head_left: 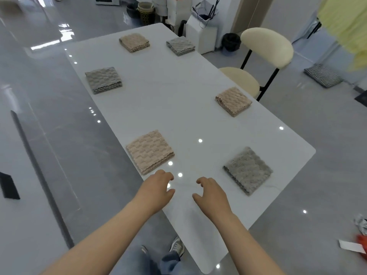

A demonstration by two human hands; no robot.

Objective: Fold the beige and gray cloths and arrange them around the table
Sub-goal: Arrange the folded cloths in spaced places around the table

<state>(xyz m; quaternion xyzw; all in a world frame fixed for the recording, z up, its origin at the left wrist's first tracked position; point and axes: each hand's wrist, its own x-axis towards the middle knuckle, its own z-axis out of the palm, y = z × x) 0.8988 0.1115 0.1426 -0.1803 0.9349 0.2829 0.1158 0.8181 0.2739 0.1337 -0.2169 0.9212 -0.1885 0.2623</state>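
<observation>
Six folded cloths [103, 80] are lying down both long edges of the bench [178, 108], left hand [158, 187] and right hand [212, 195] hovering loosely curled, empty, at the near end, where a stray brush risks skewing the nearest beige cloth [150, 151] or gray cloth [248, 170].

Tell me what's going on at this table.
A person stands at the near end of the white table, left hand and right hand over bare tabletop, fingers loosely curled and holding nothing. Six folded cloths lie along the long edges, colours alternating: on the left, near beige cloth, middle gray cloth, far beige cloth; on the right, near gray cloth, middle beige cloth, far gray cloth. No unfolded cloth shows, so the arranging looks done. A cream chair stands at the right side.
</observation>
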